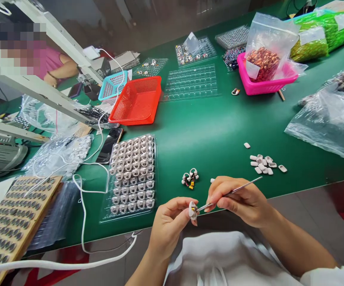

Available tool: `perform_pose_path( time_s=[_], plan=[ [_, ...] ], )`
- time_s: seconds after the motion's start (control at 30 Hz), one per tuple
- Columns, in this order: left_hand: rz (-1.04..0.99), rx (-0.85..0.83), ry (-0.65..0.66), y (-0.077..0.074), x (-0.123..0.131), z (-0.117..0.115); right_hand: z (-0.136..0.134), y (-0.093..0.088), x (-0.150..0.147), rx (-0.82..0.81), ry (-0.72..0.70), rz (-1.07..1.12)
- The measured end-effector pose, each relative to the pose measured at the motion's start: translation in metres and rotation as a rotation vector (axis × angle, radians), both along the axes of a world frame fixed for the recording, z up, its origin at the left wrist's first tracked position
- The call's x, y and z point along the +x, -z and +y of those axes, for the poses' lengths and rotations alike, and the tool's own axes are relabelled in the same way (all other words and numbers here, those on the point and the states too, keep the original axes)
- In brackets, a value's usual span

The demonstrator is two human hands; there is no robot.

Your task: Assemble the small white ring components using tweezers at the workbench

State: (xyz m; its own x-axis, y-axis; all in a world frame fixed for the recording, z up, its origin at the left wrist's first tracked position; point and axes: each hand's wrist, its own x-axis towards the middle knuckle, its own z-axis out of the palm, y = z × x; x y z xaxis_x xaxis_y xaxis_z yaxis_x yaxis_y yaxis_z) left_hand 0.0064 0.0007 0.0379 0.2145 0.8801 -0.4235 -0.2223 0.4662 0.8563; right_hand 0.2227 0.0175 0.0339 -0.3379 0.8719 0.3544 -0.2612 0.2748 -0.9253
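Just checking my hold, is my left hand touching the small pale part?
Touching. The head view shows your left hand pinching the small pale part between thumb and fingers.

Person is wearing a white top [234, 250], loose cloth forming soft, grey-shadowed folds. Narrow pale strips [223, 275], possibly ties, are hanging down the top's front. White sleeve [329, 277] is showing right of the top, leaving the forearm bare. Beyond the top, left hand [172, 220] and right hand [245, 198] are showing bare.
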Motion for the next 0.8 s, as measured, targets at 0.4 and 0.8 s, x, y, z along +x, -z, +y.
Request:
perform_pose_path(
  time_s=[0.4, 0.8],
  plan=[
    [0.061, 0.032, 0.025, 0.001, 0.004, -0.005, 0.004, -0.026, 0.013, 0.222, -0.167, -0.333],
    [0.017, 0.070, -0.015, 0.000, 0.005, -0.004, -0.019, 0.007, -0.010, 0.131, 0.180, -0.155]
  ],
)
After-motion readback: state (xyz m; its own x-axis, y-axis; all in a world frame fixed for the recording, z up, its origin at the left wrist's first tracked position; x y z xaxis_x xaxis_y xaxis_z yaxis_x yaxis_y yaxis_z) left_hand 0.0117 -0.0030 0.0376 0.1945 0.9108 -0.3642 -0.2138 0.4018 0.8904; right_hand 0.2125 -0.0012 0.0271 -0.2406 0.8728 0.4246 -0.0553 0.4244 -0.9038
